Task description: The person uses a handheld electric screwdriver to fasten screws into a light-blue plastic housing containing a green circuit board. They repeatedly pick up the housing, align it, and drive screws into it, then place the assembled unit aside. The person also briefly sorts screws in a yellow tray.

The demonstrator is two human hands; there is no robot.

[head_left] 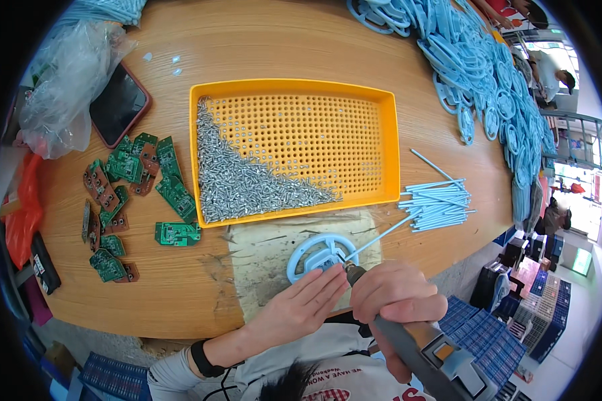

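A light-blue round plastic housing (301,252), shaped like a small wheel, lies on a worn pale mat (261,267) at the table's near side. My left hand (297,307) rests its stretched fingers flat on the housing's near edge, covering part of it. My right hand (398,294) is wrapped around a grey electric screwdriver (415,337), whose tip points at the housing beside my left fingertips. Exactly where the tip touches is hidden. A thin light-blue rod (381,237) reaches from the housing toward a bundle of similar blue rods (438,206) on the right.
Beyond the mat stands a yellow perforated tray (294,217) with many small screws (247,180) heaped at its left. Green circuit boards (174,197), a phone (119,107) and a plastic bag (73,93) lie left. Blue plastic parts (461,67) pile up far right.
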